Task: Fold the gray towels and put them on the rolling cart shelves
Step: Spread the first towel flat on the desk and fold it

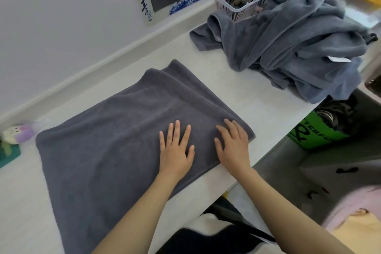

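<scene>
Head view. Your left hand: fingers spread, flat on the dark gray towel. Your right hand: fingers straight and slightly apart, pressing the towel just beside its right edge. Towel: folded double, thick soft pile, rectangular, lying slantwise on the white table; its near corner overhangs the table's front edge. Bare tabletop lies between it and the pile of gray towels, crumpled and loose, at the far right, touching a white slotted basket. Wall with a raised ledge runs along the left. A green box sits below the table's right edge.
</scene>
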`<control>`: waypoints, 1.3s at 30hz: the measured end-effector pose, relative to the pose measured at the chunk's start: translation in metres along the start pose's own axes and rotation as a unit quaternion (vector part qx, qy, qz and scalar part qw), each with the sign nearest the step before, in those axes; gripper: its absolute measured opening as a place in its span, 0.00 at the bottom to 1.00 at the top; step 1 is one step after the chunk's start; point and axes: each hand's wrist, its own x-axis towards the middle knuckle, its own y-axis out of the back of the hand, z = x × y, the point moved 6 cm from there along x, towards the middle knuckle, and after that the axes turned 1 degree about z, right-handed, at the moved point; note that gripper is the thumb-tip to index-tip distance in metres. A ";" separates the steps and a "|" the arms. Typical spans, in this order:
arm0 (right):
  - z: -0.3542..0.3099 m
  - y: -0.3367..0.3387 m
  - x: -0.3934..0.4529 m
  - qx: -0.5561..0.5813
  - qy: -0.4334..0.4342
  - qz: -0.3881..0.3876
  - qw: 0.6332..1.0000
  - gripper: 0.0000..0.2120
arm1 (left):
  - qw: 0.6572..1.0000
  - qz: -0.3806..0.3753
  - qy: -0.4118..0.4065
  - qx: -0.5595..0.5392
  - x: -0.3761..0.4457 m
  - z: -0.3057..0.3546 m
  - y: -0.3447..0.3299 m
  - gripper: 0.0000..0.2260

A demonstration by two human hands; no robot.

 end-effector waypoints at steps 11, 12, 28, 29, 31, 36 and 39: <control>0.028 -0.003 0.041 -0.081 -0.008 -0.047 0.996 0.31 | 0.982 0.146 0.065 -0.098 0.049 0.007 0.043 0.17; 0.022 -0.005 0.050 -0.071 0.014 -0.043 0.996 0.30 | 0.977 0.161 0.078 -0.114 0.069 0.007 0.056 0.15; 0.027 -0.028 0.079 -0.116 0.022 -0.085 0.989 0.29 | 0.978 -0.064 0.197 0.019 0.260 -0.064 0.071 0.19; 0.027 -0.028 0.078 -0.115 0.023 -0.085 0.989 0.29 | 0.978 -0.050 0.199 -0.026 0.263 -0.067 0.075 0.15; 0.029 -0.028 0.078 -0.113 0.020 -0.092 0.989 0.29 | 0.961 -0.013 0.218 -0.167 0.271 -0.071 0.084 0.08; 0.031 -0.025 0.079 -0.095 0.004 -0.097 0.991 0.29 | 0.918 0.017 0.179 -0.353 0.309 -0.057 0.112 0.09; 0.035 -0.020 0.079 -0.075 -0.027 -0.090 0.993 0.32 | 0.886 0.025 0.217 -0.410 0.332 -0.052 0.102 0.15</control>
